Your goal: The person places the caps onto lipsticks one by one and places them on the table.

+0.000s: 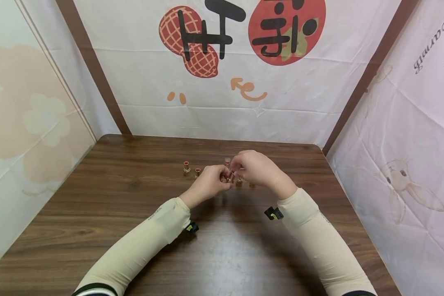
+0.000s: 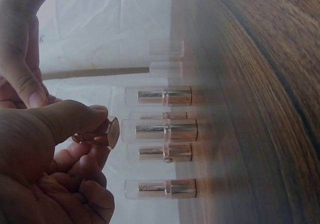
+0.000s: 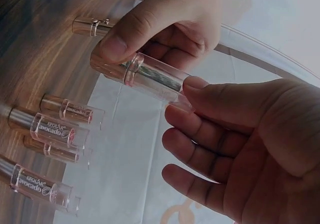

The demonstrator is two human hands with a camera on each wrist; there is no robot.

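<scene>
My left hand [image 1: 207,183] grips the gold base of a lipstick tube [image 3: 112,66] between thumb and fingers. With thumb and index finger, my right hand [image 1: 257,168] pinches the far end of the clear cap [image 3: 172,81], which surrounds the tube's silvery upper part. In the right wrist view the tube lies slanted between both hands, and the right hand's other fingers are spread below it. Several similar capped lipsticks [image 2: 167,130] stand upright close by; some carry "EFOLAR avocado" lettering [image 3: 52,129]. The held tube's top is partly hidden by fingers in the head view.
Left of the hands, two gold tubes with red tops stand on the brown wooden table [image 1: 140,230]: one farther back [image 1: 186,165] and one nearer [image 1: 197,172]. Two faint clear cylinders [image 2: 167,48] show in the left wrist view. Printed white cloth [image 1: 222,119] hangs behind.
</scene>
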